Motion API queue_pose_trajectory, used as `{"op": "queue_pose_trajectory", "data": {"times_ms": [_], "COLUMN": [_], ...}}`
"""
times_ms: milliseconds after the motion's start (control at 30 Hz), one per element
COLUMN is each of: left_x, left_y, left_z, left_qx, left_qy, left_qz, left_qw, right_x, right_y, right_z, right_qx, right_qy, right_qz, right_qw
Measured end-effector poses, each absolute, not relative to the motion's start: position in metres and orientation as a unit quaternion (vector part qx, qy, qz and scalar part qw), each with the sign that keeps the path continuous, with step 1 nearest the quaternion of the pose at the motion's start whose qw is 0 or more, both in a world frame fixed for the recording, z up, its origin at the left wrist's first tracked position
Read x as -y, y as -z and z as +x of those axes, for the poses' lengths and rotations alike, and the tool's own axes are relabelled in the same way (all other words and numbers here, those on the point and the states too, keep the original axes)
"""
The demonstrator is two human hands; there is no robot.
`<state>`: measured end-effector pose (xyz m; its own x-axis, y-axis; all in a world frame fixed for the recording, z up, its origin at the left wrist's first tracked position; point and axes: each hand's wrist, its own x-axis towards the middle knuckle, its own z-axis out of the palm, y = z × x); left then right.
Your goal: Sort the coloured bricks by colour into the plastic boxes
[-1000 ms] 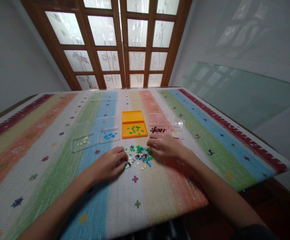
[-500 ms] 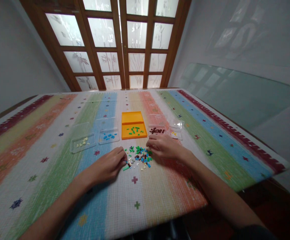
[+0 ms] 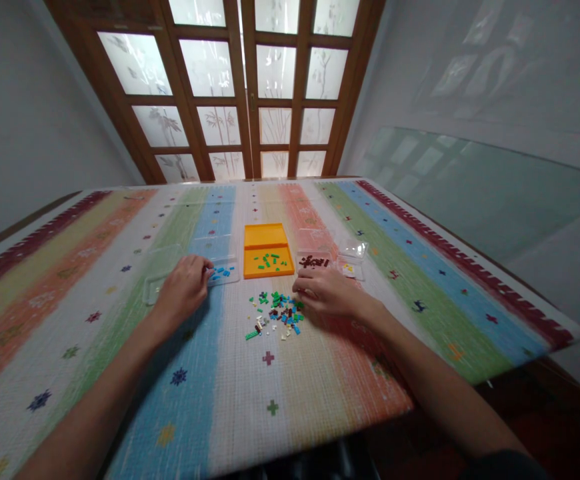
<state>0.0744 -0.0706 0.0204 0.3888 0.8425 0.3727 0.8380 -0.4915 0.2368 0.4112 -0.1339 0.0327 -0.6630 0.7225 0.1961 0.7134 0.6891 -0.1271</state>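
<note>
A heap of small mixed-colour bricks [image 3: 276, 315] lies on the striped tablecloth [image 3: 320, 380] in front of me. My left hand [image 3: 184, 288] reaches over the clear tray with blue bricks [image 3: 224, 271], fingers pinched together at its left edge; what they hold is too small to see. It covers most of the clear tray on the left [image 3: 156, 288]. My right hand [image 3: 324, 293] rests at the heap's right edge with fingers curled down on the cloth. An orange tray [image 3: 268, 256] holds green bricks.
To the right stand a clear tray with dark red bricks [image 3: 314, 260] and a small clear tray with pale bricks [image 3: 351, 268]. The table's right edge [image 3: 520, 287] drops off near a white wall. Wooden glazed doors [image 3: 250, 87] stand behind the table.
My left hand has left the heap and moved up and left to the blue-brick tray. The right hand has stayed at the heap's right side.
</note>
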Motion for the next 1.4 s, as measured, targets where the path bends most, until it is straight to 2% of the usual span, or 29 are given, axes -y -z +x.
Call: {"op": "queue_pose_trajectory", "data": {"times_ms": [433,733,900,1133,1400], "left_x": [0.063,0.074,0.089,0.111,0.104], "left_y": [-0.013,-0.034,-0.047,-0.04,-0.012], "left_z": [0.074,0.081,0.092,0.134,0.169], "left_qx": [-0.486,-0.511,-0.457,-0.319,-0.272], "left_qy": [-0.224,-0.295,-0.313,-0.23,-0.168], "left_qz": [0.845,0.807,0.83,0.902,0.931], "left_qw": [0.005,0.023,0.067,0.175,0.177], "right_x": [0.134,0.134,0.134,0.133,0.131], "right_y": [-0.034,-0.037,-0.037,-0.035,-0.035], "right_z": [0.411,0.411,0.411,0.413,0.414], "right_qx": [0.908,0.907,0.904,0.9,0.896], "right_qy": [-0.02,-0.024,-0.02,-0.015,0.0], "right_qz": [-0.404,-0.405,-0.41,-0.418,-0.433], "right_qw": [0.108,0.115,0.118,0.122,0.1]}}
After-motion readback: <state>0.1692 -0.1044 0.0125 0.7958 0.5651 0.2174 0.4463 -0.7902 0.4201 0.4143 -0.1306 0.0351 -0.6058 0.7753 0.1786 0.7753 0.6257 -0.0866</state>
